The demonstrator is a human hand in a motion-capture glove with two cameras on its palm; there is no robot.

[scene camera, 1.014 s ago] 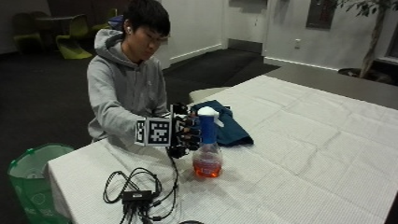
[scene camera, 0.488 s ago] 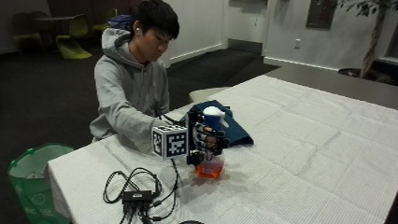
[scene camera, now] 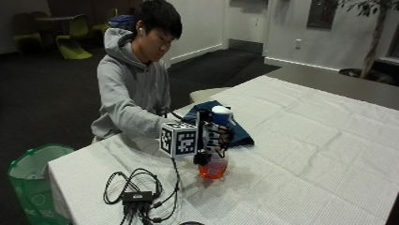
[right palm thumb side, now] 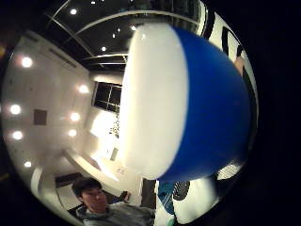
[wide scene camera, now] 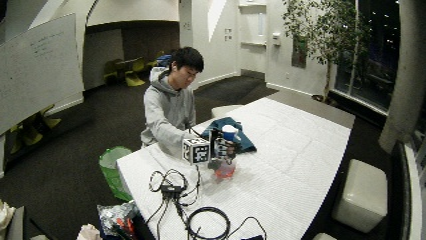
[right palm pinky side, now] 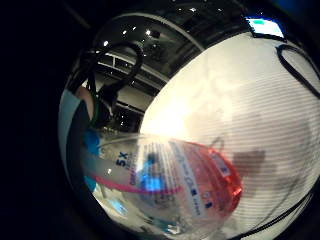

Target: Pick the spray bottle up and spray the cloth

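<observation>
A clear spray bottle [scene camera: 214, 168] with orange liquid and a white and blue head [scene camera: 221, 114] is upright on the white tablecloth [scene camera: 312, 154], base at or just above it. My gloved right hand [scene camera: 216, 137] grips its neck, fingers curled round it. The dark blue cloth [scene camera: 240, 137] lies right behind the bottle, toward the person. The wide outside view shows the same: hand [wide scene camera: 227, 148], bottle [wide scene camera: 225, 170], cloth [wide scene camera: 244, 143]. The bottle's body [right palm pinky side: 190, 185] fills the little finger side palm view and its head [right palm thumb side: 188, 103] fills the thumb side view.
A black box with looped cables [scene camera: 138, 196] lies on the table near its front corner, and a cable coil [wide scene camera: 207, 220] lies further along that edge. A green bin [scene camera: 30, 183] stands on the floor beside the table. A pale stool [scene camera: 208, 94] stands behind the cloth.
My hand has moved from beside the bottle onto it and closed round its neck. The bottle stays at the same spot on the table.
</observation>
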